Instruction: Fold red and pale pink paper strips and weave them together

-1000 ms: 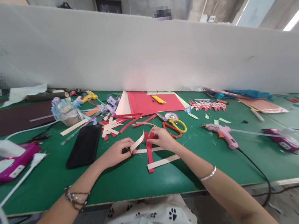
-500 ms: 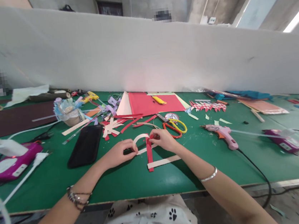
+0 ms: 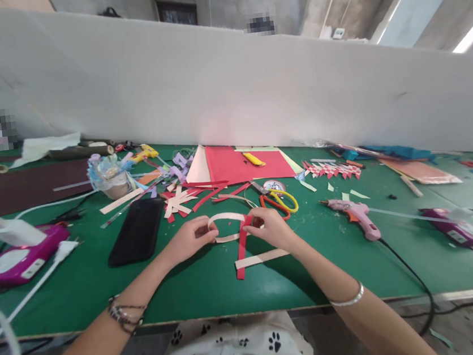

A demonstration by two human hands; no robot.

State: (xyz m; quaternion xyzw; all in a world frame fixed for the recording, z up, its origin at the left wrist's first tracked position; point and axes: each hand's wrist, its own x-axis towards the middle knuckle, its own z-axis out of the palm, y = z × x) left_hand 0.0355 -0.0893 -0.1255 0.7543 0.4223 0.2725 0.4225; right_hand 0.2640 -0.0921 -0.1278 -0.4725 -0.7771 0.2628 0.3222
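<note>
My left hand (image 3: 192, 238) pinches one end of a cream paper strip (image 3: 226, 217) that arches over to my right hand (image 3: 270, 226). The right hand's fingers are closed where that strip crosses a red paper strip (image 3: 242, 252), which runs down toward me on the green table (image 3: 214, 285). A second cream strip (image 3: 259, 258) lies flat across the red strip's lower end. Both hands rest on the table near its middle.
A black phone (image 3: 136, 230) lies left of my hands. Orange and yellow scissors (image 3: 279, 201), loose red and cream strips (image 3: 181, 199) and red paper sheets (image 3: 239, 166) lie beyond. A pink glue gun (image 3: 356, 216) with its cord is at right, purple glue guns (image 3: 13, 261) at both sides.
The cream strip, first sticking up from my left hand, has been bent over into an arch reaching my right hand. The red strip's lower end has swung slightly.
</note>
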